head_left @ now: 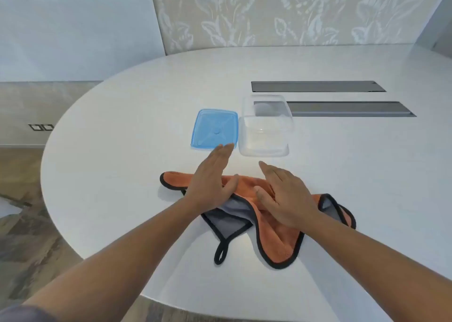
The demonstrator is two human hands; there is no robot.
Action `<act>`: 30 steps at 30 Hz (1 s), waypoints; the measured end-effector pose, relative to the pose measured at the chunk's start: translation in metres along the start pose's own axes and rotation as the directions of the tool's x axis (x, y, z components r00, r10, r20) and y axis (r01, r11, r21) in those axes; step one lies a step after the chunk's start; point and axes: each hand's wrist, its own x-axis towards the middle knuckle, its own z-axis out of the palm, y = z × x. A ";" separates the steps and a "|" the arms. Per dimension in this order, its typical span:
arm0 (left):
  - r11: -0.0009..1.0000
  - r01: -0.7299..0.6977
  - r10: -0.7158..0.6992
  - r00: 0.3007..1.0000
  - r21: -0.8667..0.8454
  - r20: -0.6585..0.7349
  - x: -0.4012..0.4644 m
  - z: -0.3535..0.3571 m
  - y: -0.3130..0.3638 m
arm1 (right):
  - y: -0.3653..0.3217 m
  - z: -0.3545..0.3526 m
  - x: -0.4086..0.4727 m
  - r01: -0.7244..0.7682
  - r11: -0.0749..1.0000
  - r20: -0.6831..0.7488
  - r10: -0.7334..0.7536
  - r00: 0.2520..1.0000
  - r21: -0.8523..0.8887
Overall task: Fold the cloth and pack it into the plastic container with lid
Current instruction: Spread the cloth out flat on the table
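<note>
Risk first: crumpled, not flat. Cloth (256, 214) bunched in an uneven heap, orange face up in most places, grey underside turned out at the middle and at the right corner, black hem twisting, hanging loop (220, 253) trailing toward the near edge of the surface (117, 131). Folding straight from this heap likely to trap ridges and give a lumpy bundle, too thick or too wide for the container (265, 133); better smoothed and squared before any fold. Loop liable to stick out of the bundle and catch under the lid (215, 129) at closing. Sweeping outward with flat palms could also push the cloth along the smooth top toward the near edge, or nudge lid and container, both just beyond the fingertips.

Left hand (212, 182): open, fingers straight and together, palm down over the left part of the cloth, fingertips reaching almost to the near edge of the lid, gripping nothing. Right hand (283, 197): open too, fingers spread a little, palm low over the cloth's middle-right, holding nothing; pressing or merely hovering, impossible to tell.

Cloth under both hands, toward the near edge of the surface, spreading past them left, right and nearer. Container clear, open, empty, just beyond; blue lid flat beside it on the left, nearly touching.
</note>
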 end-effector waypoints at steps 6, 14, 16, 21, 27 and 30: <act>0.993 0.073 -0.073 0.997 -0.098 0.007 -0.008 0.009 -0.010 | 0.009 0.014 -0.008 0.052 0.999 -0.003 -0.052 0.999 0.002; 0.993 -0.063 0.082 0.977 -0.101 0.197 -0.019 0.004 -0.019 | 0.013 0.022 -0.013 0.095 0.989 -0.169 -0.075 0.983 0.117; 0.991 -0.133 0.130 0.956 -0.008 0.262 -0.018 0.004 -0.021 | 0.015 0.019 -0.014 0.091 0.980 -0.159 -0.063 0.985 0.178; 0.991 -0.125 0.111 0.965 0.044 0.238 -0.015 0.008 -0.016 | 0.006 0.008 -0.010 0.029 0.982 0.018 -0.033 0.999 0.185; 0.991 0.135 -0.136 0.965 0.020 0.225 -0.011 0.010 -0.009 | -0.014 -0.010 -0.004 -0.057 0.995 0.206 0.038 0.978 0.088; 0.975 0.216 -0.220 0.951 0.042 0.215 -0.008 0.012 -0.006 | -0.022 -0.011 -0.004 -0.057 0.997 0.289 0.067 0.955 -0.044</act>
